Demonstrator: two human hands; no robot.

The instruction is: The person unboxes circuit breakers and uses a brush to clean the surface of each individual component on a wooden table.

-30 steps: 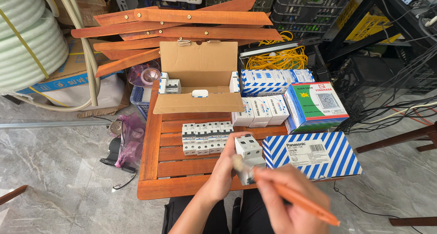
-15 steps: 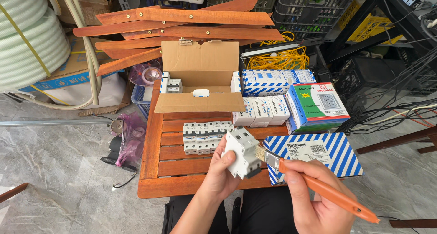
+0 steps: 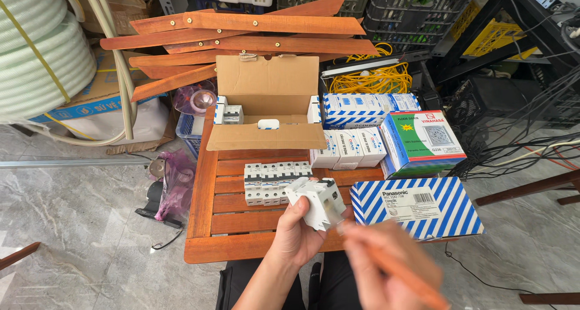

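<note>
left hand grips breaker | right hand, blurred, probably holds screwdriver

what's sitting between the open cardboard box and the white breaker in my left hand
A row of white breakers lies on the slatted wooden table between the open cardboard box and the held breaker, in the head view.

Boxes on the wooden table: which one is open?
The plain brown cardboard box at the table's far edge: its lid flap stands upright, while the blue-striped, green and small white boxes are shut.
</note>
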